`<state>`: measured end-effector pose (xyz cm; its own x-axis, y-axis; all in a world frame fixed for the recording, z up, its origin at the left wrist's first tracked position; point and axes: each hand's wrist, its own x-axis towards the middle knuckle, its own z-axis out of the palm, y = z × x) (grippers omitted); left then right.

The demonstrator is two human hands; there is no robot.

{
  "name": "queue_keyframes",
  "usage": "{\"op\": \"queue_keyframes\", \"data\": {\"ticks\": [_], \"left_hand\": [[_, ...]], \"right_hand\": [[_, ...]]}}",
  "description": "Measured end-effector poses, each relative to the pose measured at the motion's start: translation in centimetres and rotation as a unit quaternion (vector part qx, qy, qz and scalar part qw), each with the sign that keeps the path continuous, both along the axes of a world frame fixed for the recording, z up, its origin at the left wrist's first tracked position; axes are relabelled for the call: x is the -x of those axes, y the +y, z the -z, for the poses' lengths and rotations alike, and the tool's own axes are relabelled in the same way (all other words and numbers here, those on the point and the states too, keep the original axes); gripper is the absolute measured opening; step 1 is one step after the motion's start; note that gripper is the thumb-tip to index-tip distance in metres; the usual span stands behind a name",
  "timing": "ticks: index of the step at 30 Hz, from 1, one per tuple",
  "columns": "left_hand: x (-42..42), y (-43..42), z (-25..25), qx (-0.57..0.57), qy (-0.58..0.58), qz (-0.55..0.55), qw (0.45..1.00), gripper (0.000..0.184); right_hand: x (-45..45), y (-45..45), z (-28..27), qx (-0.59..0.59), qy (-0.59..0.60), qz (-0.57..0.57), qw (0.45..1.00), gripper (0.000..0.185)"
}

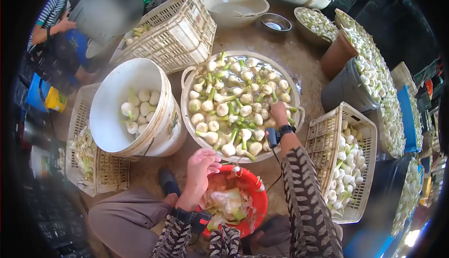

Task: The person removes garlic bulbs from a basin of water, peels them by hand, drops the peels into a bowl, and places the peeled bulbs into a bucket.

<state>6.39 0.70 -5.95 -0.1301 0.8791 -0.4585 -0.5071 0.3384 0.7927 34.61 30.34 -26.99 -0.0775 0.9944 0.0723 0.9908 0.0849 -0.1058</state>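
Note:
A wide pale tub (188, 76) of water holds many whitish garlic bulbs (245, 111) with short green stems. My right hand (279, 112) reaches down among the bulbs on the tub's right side, close to a green stem. Its fingertips are hidden, so I cannot see whether a bulb is in them. Over the left rim of a red basket (264, 202) hovers my left hand (201, 167), wet, its fingers loosely stretched to the right and nothing visible in them. Papery peelings (229, 202) fill the basket, and a small bulb (236, 168) sits by its far rim.
To the left stands a white bucket (105, 132) with several bulbs inside. A crate of bulbs (369, 164) is at the right, and another crate (187, 33) at the back left. Filled containers line the far right. A person (51, 29) sits at upper left.

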Motion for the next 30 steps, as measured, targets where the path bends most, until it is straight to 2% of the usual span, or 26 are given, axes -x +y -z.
{"op": "queue_keyframes", "data": {"ticks": [1,2,3,4,5,7,9,10,11,12,13,15,16,18,19,20,21,22,25,28,30], "left_hand": [[-0.1,0.1,0.1,-0.002,-0.004,-0.003,1.0,0.018],[-0.4,0.3,0.2,-0.004,0.004,0.02,1.0,0.018],[-0.7,0.4,0.3,-0.006,0.01,0.045,0.999,0.018],[-1.2,0.8,0.4,-0.017,0.015,0.089,0.996,0.028],[-1.9,1.1,-0.4,-0.018,0.012,0.087,0.996,0.028],[-3.4,1.8,-2.2,0.067,-0.053,0.07,0.994,0.042],[-3.8,1.8,-2.8,0.066,-0.134,0.097,0.984,0.05],[-3.7,1.6,-2.1,0.043,-0.178,0.121,0.976,0.039],[-4.2,0.5,-2.0,-0.006,-0.138,0.111,0.984,0.027],[-4.4,-0.4,-1.8,-0.018,-0.129,0.117,0.985,0.022],[-4.4,-1.3,-1.9,-0.032,-0.118,0.12,0.985,0.018],[-5.2,-3.8,-2.9,-0.022,-0.021,0.051,0.998,0.016],[-4.9,-4.9,-2.7,-0.045,0.026,0.077,0.996,0.015],[-5.2,-6.1,-1.9,-0.106,0.126,0.05,0.985,0.013],[-5.9,-6.3,0.1,-0.156,0.13,0.007,0.979,0.015],[-6.2,-6.6,0.2,-0.154,0.173,-0.003,0.973,0.018],[-5.7,-7.6,-1.0,-0.151,0.239,0.007,0.959,0.022],[-6.0,-7.6,0.3,-0.147,0.25,-0.011,0.957,0.026],[-6.1,-8.8,-0.8,-0.123,0.248,-0.007,0.961,0.031],[-5.8,-10.3,-1.7,-0.138,0.248,-0.016,0.959,0.03],[-5.2,-11.0,-2.2,-0.144,0.241,0.024,0.959,0.025]], "right_hand": [[-0.7,0.5,1.3,-0.011,0.005,-0.015,1.0,0.019],[-0.4,-3.3,-5.6,-0.072,0.052,-0.032,0.996,0.019],[0.1,-6.0,-9.7,-0.071,0.046,-0.033,0.996,0.019],[0.7,-8.3,-13.1,0.061,0.294,-0.026,0.954,0.019],[1.7,-10.8,-16.1,0.189,0.519,-0.016,0.833,0.019],[4.3,-17.8,-21.7,0.201,0.624,-0.05,0.753,0.023],[5.5,-22.0,-23.2,0.263,0.586,-0.117,0.757,0.029],[6.1,-24.0,-23.8,0.215,0.516,-0.174,0.811,0.03],[7.3,-26.4,-24.7,0.111,0.482,-0.2,0.846,0.023],[7.3,-27.9,-26.4,0.054,0.323,-0.245,0.912,0.018],[7.9,-29.4,-28.9,-0.008,0.157,-0.284,0.946,0.015],[7.9,-31.3,-28.9,-0.027,0.077,-0.339,0.937,0.011],[8.3,-32.5,-29.2,-0.028,0.067,-0.349,0.934,0.01],[8.8,-34.0,-29.1,-0.027,0.062,-0.368,0.927,0.007],[9.3,-34.8,-29.4,-0.039,0.088,-0.372,0.923,0.004],[9.3,-35.3,-29.1,-0.023,0.062,-0.382,0.922,0.01],[9.2,-36.0,-28.4,-0.044,0.063,-0.375,0.924,0.005],[9.4,-36.5,-28.3,-0.053,0.093,-0.378,0.92,0.006],[9.5,-37.4,-28.2,-0.084,0.14,-0.372,0.914,0.01],[10.2,-38.2,-28.3,-0.128,0.165,-0.365,0.907,0.013],[9.5,-38.0,-27.1,-0.145,0.216,-0.347,0.901,0.019]]}}
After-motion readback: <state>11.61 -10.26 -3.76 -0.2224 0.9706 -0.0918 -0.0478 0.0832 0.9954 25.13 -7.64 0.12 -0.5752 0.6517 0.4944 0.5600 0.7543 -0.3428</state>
